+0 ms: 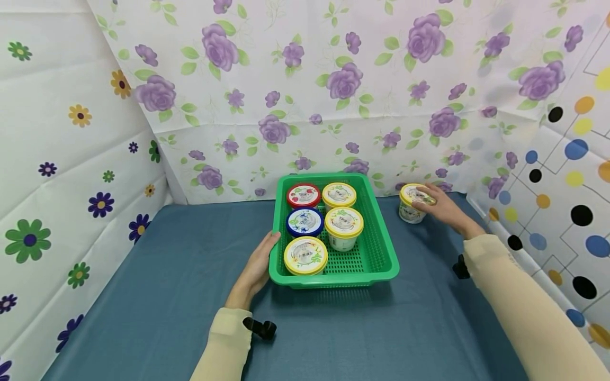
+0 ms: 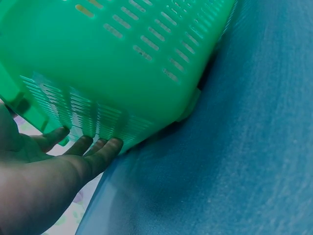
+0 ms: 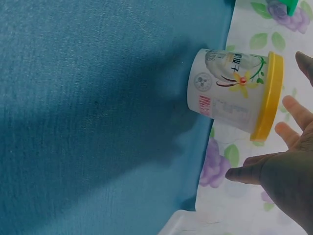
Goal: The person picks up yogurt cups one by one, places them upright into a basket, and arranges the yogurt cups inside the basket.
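Note:
A green plastic basket (image 1: 376,241) holds several lidded tubs: a red-lidded tub (image 1: 304,195), a blue-lidded tub (image 1: 305,221) and three yellow-lidded ones. My left hand (image 1: 256,266) is at the basket's left side; in the left wrist view its outstretched fingers (image 2: 105,152) touch the slotted wall. Right of the basket, another yellow-lidded tub (image 1: 411,211) stands upright on the table. Spread fingers of my right hand (image 1: 445,209) reach over its lid. The right wrist view shows this tub's white side with a yellow flower print, the fingertips (image 3: 288,105) close by the lid.
A dark blue cloth covers the table (image 1: 190,296). Behind it hangs a white curtain (image 1: 314,95) with purple roses. Patterned sheets border the left and right sides. A black wrist strap (image 1: 259,328) sits on the left sleeve.

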Motion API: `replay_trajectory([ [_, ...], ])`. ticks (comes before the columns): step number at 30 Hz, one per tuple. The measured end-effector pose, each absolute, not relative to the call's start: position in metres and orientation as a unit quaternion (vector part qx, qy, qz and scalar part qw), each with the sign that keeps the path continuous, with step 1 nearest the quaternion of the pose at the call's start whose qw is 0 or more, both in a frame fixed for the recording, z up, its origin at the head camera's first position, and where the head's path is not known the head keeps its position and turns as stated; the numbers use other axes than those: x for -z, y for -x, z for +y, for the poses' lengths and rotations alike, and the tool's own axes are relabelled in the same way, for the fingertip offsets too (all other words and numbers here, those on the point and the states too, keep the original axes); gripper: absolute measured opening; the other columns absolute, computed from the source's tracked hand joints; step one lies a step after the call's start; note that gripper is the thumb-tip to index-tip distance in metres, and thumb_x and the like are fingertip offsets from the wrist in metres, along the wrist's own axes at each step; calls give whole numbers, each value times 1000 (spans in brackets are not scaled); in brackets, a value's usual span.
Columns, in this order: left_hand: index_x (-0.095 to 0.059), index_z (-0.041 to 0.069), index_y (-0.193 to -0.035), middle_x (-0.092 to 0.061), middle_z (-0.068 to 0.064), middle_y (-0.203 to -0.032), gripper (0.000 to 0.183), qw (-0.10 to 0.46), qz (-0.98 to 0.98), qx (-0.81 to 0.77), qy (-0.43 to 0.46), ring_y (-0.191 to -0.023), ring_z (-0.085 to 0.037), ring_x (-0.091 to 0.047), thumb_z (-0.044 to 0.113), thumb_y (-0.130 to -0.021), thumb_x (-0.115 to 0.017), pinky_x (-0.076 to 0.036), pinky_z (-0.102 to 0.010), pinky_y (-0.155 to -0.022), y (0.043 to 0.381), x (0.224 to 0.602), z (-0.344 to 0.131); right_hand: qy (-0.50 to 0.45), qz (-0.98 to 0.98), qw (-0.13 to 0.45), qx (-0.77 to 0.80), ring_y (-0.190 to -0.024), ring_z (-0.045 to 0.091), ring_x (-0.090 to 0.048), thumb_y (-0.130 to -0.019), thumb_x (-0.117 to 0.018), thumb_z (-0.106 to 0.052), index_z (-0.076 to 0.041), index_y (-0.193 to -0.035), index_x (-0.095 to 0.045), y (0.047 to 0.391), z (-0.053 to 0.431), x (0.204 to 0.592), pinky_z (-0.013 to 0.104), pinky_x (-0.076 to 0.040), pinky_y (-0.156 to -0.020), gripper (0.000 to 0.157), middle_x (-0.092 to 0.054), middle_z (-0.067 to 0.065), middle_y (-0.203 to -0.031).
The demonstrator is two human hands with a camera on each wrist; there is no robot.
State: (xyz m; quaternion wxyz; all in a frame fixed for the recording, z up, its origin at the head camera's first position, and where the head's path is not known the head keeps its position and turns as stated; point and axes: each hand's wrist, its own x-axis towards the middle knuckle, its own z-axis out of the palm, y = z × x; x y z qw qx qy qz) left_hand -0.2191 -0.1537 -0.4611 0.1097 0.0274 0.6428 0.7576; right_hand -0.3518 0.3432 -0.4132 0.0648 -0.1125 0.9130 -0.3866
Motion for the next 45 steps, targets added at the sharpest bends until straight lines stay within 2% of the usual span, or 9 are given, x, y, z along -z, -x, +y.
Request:
replay_trajectory([
  [3, -18, 21, -168, -32, -8, -165, 75, 111, 645, -756, -27, -149, -27, -35, 56, -108, -48, -29, -50, -121, 219, 461, -154, 114, 918, 63, 376, -154, 54, 5, -107, -59, -44, -2, -166, -19, 349, 340, 412, 76, -14, -114, 82, 8, 24, -172],
  [11, -18, 21, -168, -32, -8, -165, 75, 110, 644, -757, -26, -149, -27, -36, 56, -108, -48, -29, -50, -121, 219, 461, -154, 109, 921, 57, 369, -155, 52, 7, -107, -57, -46, -4, -167, -16, 352, 342, 419, 76, -15, -114, 83, 8, 22, -172],
  [20, -18, 21, -168, -33, -9, -164, 74, 110, 642, -758, -32, -148, -28, -37, 55, -109, -47, -29, -50, -121, 218, 461, -154, 102, 914, 36, 391, -156, 49, 2, -106, -57, -50, -6, -166, -24, 356, 341, 431, 74, -16, -116, 81, 2, 19, -174],
  [29, -18, 21, -168, -33, -8, -164, 75, 112, 643, -757, -33, -149, -27, -36, 56, -108, -47, -29, -50, -121, 218, 461, -154, 90, 901, 25, 425, -156, 49, -2, -107, -58, -46, -4, -164, -29, 355, 339, 435, 70, -20, -116, 77, 0, 18, -174],
  [45, -19, 20, -168, -34, -9, -164, 73, 112, 642, -758, -29, -149, -27, -36, 54, -109, -46, -29, -51, -121, 220, 462, -154, 83, 900, 7, 428, -154, 52, -11, -105, -64, -40, 1, -160, -36, 356, 336, 433, 67, -28, -114, 75, -9, 24, -171],
])
